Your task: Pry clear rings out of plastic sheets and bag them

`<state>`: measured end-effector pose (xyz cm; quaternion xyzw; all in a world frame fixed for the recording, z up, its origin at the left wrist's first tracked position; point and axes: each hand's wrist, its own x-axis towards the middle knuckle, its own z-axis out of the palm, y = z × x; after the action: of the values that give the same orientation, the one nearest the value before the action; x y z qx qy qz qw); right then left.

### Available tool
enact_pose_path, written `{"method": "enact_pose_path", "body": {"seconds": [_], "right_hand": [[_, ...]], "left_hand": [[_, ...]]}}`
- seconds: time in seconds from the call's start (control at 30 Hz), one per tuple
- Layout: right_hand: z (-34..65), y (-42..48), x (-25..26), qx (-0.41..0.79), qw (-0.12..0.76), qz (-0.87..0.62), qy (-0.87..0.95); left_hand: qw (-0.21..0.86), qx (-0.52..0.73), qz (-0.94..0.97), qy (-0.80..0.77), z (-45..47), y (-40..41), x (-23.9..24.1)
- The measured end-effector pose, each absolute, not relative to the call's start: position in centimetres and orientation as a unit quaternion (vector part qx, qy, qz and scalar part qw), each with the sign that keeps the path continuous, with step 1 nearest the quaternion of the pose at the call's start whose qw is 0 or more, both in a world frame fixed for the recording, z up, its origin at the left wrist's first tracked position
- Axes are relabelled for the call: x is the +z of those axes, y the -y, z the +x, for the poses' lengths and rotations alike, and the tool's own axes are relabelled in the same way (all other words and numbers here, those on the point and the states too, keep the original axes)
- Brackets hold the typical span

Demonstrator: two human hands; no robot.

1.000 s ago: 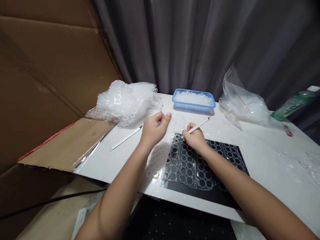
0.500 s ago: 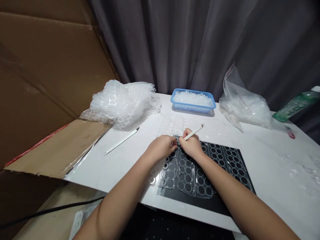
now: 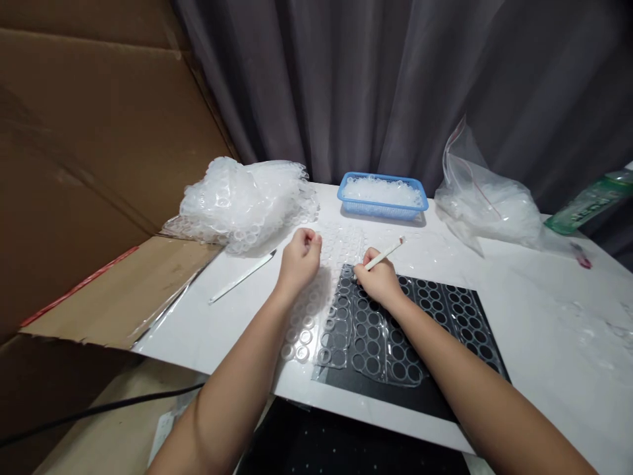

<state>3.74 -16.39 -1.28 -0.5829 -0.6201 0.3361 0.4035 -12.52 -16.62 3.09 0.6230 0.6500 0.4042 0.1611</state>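
My right hand grips a slim white pen-like tool with a brownish upper end. Its lower tip meets the clear plastic sheets patterned with rings, which lie on a black board. To the left, my left hand is pinched closed above the white table; I cannot make out whether anything small is between the fingertips. Beneath and beside that hand lies another strip of clear rings, overlapping the board's left side. More clear ringed sheet lies just beyond the hands.
Left are a second white tool, a heap of clear plastic sheets and cardboard. A blue basket of small clear pieces stands at the back. Rightward are a zip bag, a green bottle and a small red object.
My left hand has lifted off the sheet beside my right hand and moved left and away from me, fingers still pinched. My right hand stays nearly in place with the white tool.
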Motion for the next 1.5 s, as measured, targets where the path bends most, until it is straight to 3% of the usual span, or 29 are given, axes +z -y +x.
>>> {"method": "enact_pose_path", "body": {"seconds": [0.17, 0.33, 0.63, 0.83, 1.07, 1.2, 1.33, 1.5], "right_hand": [[4.1, 16.0, -1.1, 0.302, 0.417, -0.604, 0.609], [4.0, 16.0, -1.2, 0.298, 0.404, -0.596, 0.627], [3.9, 16.1, -1.2, 0.280, 0.387, -0.600, 0.642], [3.9, 16.1, -1.2, 0.272, 0.390, -0.597, 0.646], [3.9, 16.2, -1.5, 0.272, 0.394, -0.592, 0.648], [4.1, 15.9, -1.0, 0.401, 0.436, -0.577, 0.563], [4.1, 14.5, 0.6, 0.487, 0.416, -0.567, 0.517], [3.8, 13.5, 1.2, 0.365, 0.394, -0.571, 0.621]], "left_hand": [[0.192, 0.264, 0.687, -0.649, -11.6, 16.8, 2.4], [0.156, 0.129, 0.787, -0.582, -10.4, 17.2, 1.5], [0.079, 0.030, 0.798, -0.596, -9.7, 17.7, 1.9], [0.048, 0.022, 0.782, -0.621, -9.4, 17.6, 1.8], [0.154, 0.213, 0.736, -0.623, -11.4, 16.6, 2.2], [0.224, 0.161, 0.777, -0.566, -11.7, 16.3, 1.8], [0.205, 0.119, 0.800, -0.551, -11.6, 16.3, 1.8], [0.194, 0.122, 0.797, -0.559, -11.6, 16.4, 1.8]]}}
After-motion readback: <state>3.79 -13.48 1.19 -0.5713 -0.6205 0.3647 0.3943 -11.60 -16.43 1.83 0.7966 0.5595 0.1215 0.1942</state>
